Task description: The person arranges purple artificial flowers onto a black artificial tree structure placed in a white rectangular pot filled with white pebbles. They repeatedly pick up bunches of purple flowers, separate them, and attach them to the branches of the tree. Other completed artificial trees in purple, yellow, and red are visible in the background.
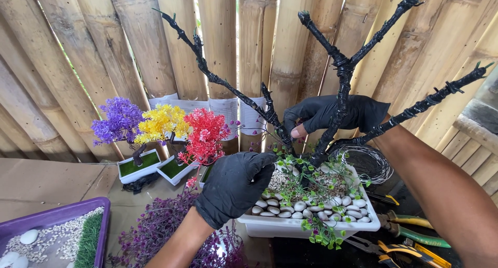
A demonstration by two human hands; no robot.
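A: Wire-wrapped black tree (pixel 340 76), location? 
B: Stood in white pebble-filled planter (pixel 290 226) against bamboo wall (pixel 129 40). 
A: Hands? 
B: Left hand (pixel 233 187), gloved, curled on planter's rim; right hand (pixel 324 114) pinched a lower branch (pixel 272 117).

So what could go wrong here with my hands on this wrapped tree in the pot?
The bare branches spread wide and tall, so the white pot might tip under a hard push. The right glove looks torn at a fingertip, so that skin could get scratched. The left hand may knock white pebbles out.
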